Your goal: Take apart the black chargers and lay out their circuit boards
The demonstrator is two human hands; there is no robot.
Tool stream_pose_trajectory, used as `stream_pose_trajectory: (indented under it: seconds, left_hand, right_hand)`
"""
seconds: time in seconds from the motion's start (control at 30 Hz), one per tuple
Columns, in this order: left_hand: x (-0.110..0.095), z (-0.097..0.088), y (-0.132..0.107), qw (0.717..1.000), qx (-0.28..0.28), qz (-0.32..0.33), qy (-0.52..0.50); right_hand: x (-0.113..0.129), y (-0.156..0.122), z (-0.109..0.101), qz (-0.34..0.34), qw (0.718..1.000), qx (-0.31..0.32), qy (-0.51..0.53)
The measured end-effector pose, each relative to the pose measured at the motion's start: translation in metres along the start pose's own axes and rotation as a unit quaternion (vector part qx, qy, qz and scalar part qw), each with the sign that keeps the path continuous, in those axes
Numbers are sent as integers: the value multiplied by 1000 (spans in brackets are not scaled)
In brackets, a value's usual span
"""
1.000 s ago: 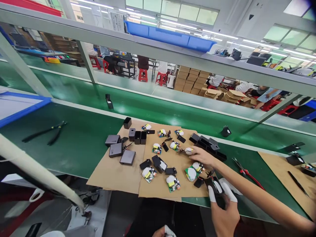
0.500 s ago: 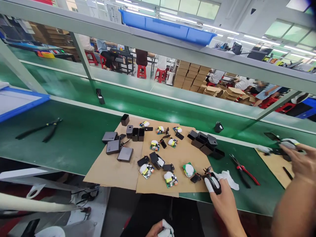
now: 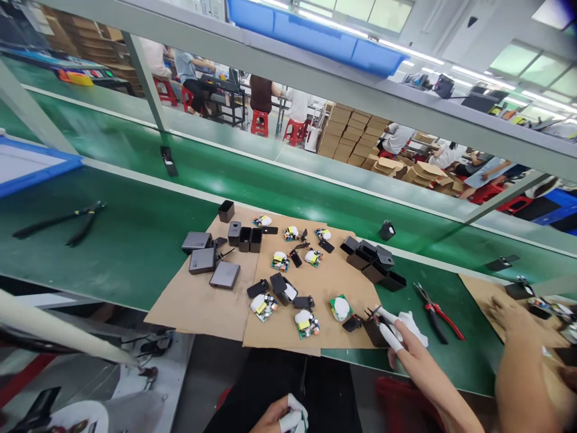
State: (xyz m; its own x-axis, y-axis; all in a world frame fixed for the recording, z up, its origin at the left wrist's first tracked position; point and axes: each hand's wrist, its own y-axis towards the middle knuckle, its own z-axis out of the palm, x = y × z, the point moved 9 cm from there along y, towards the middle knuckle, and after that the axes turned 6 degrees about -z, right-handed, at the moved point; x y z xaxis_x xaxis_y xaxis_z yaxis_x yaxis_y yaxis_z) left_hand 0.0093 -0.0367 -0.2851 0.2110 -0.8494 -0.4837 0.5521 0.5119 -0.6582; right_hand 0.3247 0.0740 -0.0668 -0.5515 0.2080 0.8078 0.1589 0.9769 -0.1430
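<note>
My right hand [image 3: 401, 338], with white finger covers, grips a black plastic case [image 3: 375, 334] with thin wires at its top, at the cardboard's right edge. Low over my lap, my left hand [image 3: 282, 415], also in white finger covers, is closed on a small piece with a green edge, mostly hidden. Just left of the case lie a small black cover [image 3: 352, 323] and a green circuit board [image 3: 341, 308] with a white pad. More boards [image 3: 307, 325] with yellow and white parts are spread over the cardboard [image 3: 288, 345]. A crumpled white tissue [image 3: 417, 328] lies behind my right hand.
Dark grey cases [image 3: 225, 275] sit on the left; open black housings [image 3: 374, 270] cluster on the right. Red-handled pliers [image 3: 439, 316] and black-handled pliers [image 3: 81, 221] lie on the green bench. A co-worker's arm [image 3: 523, 355] reaches in at right. A metal shelf rail crosses above.
My right hand has lowered and turned the black case, setting it more upright at the cardboard's edge. The co-worker's hand has moved down and left. The view has shifted slightly.
</note>
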Motion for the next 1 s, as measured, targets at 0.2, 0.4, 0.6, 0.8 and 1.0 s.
stream_pose_trajectory:
  seconds: [0.2,0.4,0.6,0.8,1.0]
  left_hand:
    - [-1,2,-8,999,10,-20,-36]
    - [-3,7,-5,998,29,-16,-56]
    - [2,10,-4,997,32,-11,-63]
    - [6,10,0,998,22,-12,-59]
    - [11,1,0,999,15,-27,-41]
  right_hand:
    - [15,-5,16,15,993,99,66]
    - [25,-8,18,-22,996,82,30]
    - [25,-6,19,-17,995,68,76]
    - [16,-7,21,7,995,55,82]
    - [30,-1,21,-11,991,65,119]
